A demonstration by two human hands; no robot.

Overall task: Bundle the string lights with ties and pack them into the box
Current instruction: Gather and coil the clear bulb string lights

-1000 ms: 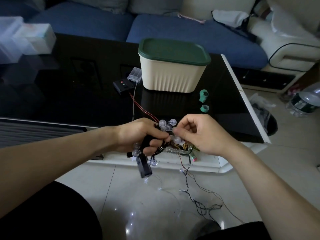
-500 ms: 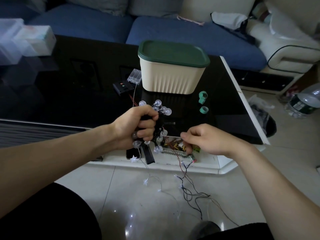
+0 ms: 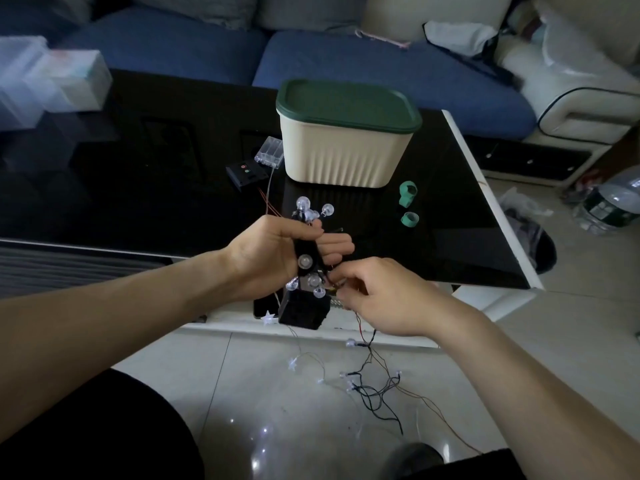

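Note:
My left hand (image 3: 273, 252) grips a bundle of string lights (image 3: 306, 261) with clear round bulbs on black wire; a black battery pack (image 3: 303, 311) hangs below it. My right hand (image 3: 382, 299) pinches the wire just right of the bundle's lower end. Loose wire with small bulbs (image 3: 367, 386) trails onto the floor. A cream box with a dark green lid (image 3: 346, 140) stands shut on the black table (image 3: 138, 188). Two green tie rolls (image 3: 408, 206) lie to the box's right.
A clear battery case (image 3: 269, 154) and a black switch box (image 3: 245, 172) lie left of the cream box, red wires running from them. Translucent containers (image 3: 48, 81) sit at far left. A blue sofa (image 3: 346, 60) is behind; a water jug (image 3: 613, 206) at right.
My left hand has turned the bundle more upright, the battery pack now hanging below. My right hand moved left and in toward the bundle's lower end.

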